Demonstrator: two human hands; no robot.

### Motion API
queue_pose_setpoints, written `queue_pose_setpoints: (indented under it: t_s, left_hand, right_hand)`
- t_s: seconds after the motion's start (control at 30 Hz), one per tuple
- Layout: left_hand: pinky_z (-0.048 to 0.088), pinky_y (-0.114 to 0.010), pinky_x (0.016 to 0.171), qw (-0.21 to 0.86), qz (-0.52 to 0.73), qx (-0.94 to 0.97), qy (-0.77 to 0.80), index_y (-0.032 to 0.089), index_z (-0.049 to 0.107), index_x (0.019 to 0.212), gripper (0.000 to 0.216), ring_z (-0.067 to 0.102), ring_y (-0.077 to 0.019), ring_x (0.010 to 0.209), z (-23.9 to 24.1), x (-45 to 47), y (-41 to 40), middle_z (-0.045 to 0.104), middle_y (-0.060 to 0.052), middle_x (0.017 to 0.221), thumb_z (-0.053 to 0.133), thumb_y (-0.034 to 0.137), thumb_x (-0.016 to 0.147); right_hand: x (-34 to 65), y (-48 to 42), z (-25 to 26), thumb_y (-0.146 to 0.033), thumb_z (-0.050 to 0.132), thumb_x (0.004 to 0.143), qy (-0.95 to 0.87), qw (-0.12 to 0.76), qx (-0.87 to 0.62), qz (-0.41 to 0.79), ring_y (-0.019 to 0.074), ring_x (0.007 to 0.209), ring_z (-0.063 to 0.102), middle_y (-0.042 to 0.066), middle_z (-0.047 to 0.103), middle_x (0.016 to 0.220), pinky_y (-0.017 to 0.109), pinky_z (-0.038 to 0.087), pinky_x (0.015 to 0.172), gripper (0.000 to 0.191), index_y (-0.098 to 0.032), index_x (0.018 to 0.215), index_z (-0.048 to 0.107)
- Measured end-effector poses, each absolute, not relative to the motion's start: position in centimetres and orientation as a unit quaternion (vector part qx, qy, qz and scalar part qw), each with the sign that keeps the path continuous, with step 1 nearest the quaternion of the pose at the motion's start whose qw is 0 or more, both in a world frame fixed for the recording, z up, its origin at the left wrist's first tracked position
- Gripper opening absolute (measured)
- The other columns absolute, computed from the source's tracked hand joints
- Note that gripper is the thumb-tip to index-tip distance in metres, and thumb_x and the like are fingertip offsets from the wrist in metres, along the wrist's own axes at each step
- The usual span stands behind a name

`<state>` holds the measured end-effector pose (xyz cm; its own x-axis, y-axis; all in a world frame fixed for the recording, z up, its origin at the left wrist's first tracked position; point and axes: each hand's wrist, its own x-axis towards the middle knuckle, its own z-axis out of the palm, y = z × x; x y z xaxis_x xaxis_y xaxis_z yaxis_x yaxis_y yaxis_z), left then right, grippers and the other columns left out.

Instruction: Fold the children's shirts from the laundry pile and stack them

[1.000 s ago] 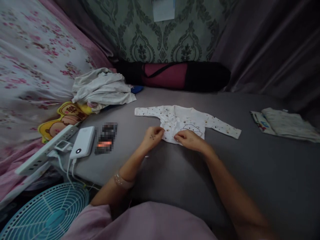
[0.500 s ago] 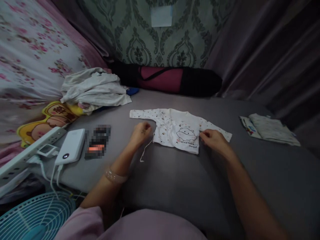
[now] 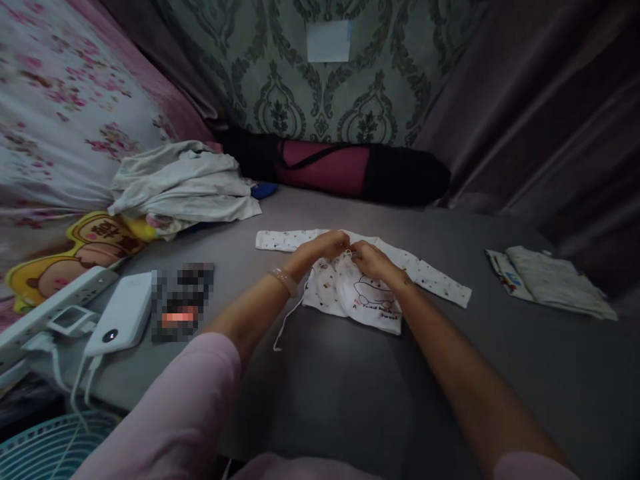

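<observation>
A small white baby shirt (image 3: 327, 297) with a cartoon animal print lies on the grey bed, its sleeves spread to both sides. My left hand (image 3: 329, 245) is closed at the shirt's upper middle. Beside it, nearly touching, my right hand (image 3: 371, 259) is closed too, over the top of the printed animal. A thin white tie string (image 3: 349, 253) shows between the fingertips of both hands; the exact grip is partly hidden. Another loose tie string (image 3: 286, 325) trails from the shirt's lower left side onto the sheet.
Folded cloth (image 3: 555, 280) lies at right, and piled light clothes (image 3: 185, 180) at left. A black-and-maroon long bag (image 3: 325, 167) rests along the back wall. On the left are a white power bank (image 3: 123, 310), a power strip (image 3: 80, 293), a yellow cushion (image 3: 85, 253) and a blue fan (image 3: 50, 447).
Both hands have moved from the shirt's two sides to its upper middle and come together on the tie string. The view has shifted slightly.
</observation>
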<state>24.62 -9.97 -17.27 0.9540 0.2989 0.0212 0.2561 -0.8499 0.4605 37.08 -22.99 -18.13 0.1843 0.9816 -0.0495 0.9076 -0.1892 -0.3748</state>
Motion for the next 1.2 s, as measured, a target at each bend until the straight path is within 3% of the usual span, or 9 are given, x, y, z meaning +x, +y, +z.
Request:
queue_pose_setpoints:
  t_s: [0.2,0.33,0.43,0.6,0.8,0.93,1.07,1.2]
  left_hand:
    - [0.043,-0.023,0.070,0.279,-0.003,0.956,0.089,0.018,0.072,0.083,0.037,0.060,-0.0154,0.073,-17.6,24.8,-9.0,0.068,-0.003,0.083,0.055,-0.003,0.058]
    - [0.041,-0.023,0.066,0.259,-0.009,0.960,0.106,0.019,0.069,0.072,0.027,0.057,-0.0155,0.069,-17.4,25.0,-9.2,0.066,-0.002,0.074,0.057,0.000,0.059]
    - [0.041,-0.025,0.067,0.222,0.000,0.971,0.090,0.017,0.067,0.070,0.019,0.056,-0.0169,0.070,-17.5,25.4,-9.4,0.066,-0.005,0.077,0.056,0.004,0.064]
    - [0.042,-0.026,0.073,0.250,0.095,0.958,0.106,0.015,0.067,0.085,0.024,0.057,-0.0173,0.076,-17.7,25.5,-9.8,0.066,-0.004,0.083,0.052,0.006,0.068]
    - [0.044,-0.027,0.070,0.308,0.123,0.929,0.165,0.013,0.064,0.091,0.029,0.055,-0.0161,0.071,-18.5,25.4,-10.6,0.061,-0.001,0.075,0.051,0.005,0.066]
    - [0.044,-0.024,0.065,0.350,0.127,0.909,0.186,0.013,0.061,0.096,0.034,0.052,-0.0128,0.066,-19.6,25.7,-10.7,0.057,0.002,0.071,0.053,0.003,0.064]
    - [0.046,-0.024,0.068,0.387,0.154,0.890,0.187,0.014,0.056,0.106,0.042,0.055,-0.0118,0.072,-20.5,25.5,-10.8,0.059,-0.002,0.090,0.053,0.004,0.065]
    - [0.049,-0.024,0.073,0.426,0.159,0.873,0.179,0.014,0.050,0.119,0.055,0.060,-0.0122,0.084,-20.7,25.2,-10.9,0.053,-0.011,0.119,0.049,0.001,0.065]
  right_hand:
    - [37.8,-22.9,-17.7,-0.022,0.053,0.088,-0.638,0.064,-0.753,0.149,0.0221,0.097,0.059,0.010,0.062,0.107,0.031,0.042,0.082,0.018,-0.021,0.104,0.063]
    - [37.7,-23.4,-16.8,-0.020,0.051,0.088,-0.652,0.065,-0.743,0.135,0.0203,0.094,0.058,0.009,0.059,0.108,0.029,0.040,0.080,0.014,-0.021,0.098,0.061]
    - [37.8,-23.8,-16.3,-0.018,0.048,0.089,-0.659,0.105,-0.734,0.123,0.0190,0.092,0.057,0.008,0.060,0.105,0.027,0.039,0.077,0.016,-0.020,0.101,0.057]
    - [38.2,-24.0,-16.3,-0.016,0.044,0.088,-0.626,0.211,-0.732,0.166,0.0157,0.078,0.057,0.003,0.064,0.086,0.025,0.040,0.070,0.018,-0.021,0.102,0.055]
    - [38.4,-23.8,-17.8,-0.010,0.052,0.079,-0.560,0.314,-0.727,0.243,0.0090,0.065,0.056,0.003,0.065,0.098,0.020,0.043,0.061,0.040,-0.019,0.118,0.055]
    - [38.1,-23.4,-18.5,-0.015,0.054,0.082,-0.499,0.384,-0.711,0.313,0.0071,0.060,0.056,0.003,0.064,0.091,0.017,0.042,0.053,0.032,-0.015,0.114,0.057]
    - [37.7,-22.9,-19.2,-0.013,0.052,0.083,-0.432,0.410,-0.724,0.348,0.0061,0.060,0.059,0.004,0.064,0.095,0.016,0.042,0.049,0.029,-0.014,0.112,0.056]
    - [37.6,-23.0,-19.9,-0.011,0.054,0.080,-0.452,0.369,-0.755,0.300,0.0063,0.063,0.060,0.006,0.063,0.103,0.018,0.045,0.056,0.035,-0.015,0.115,0.056]
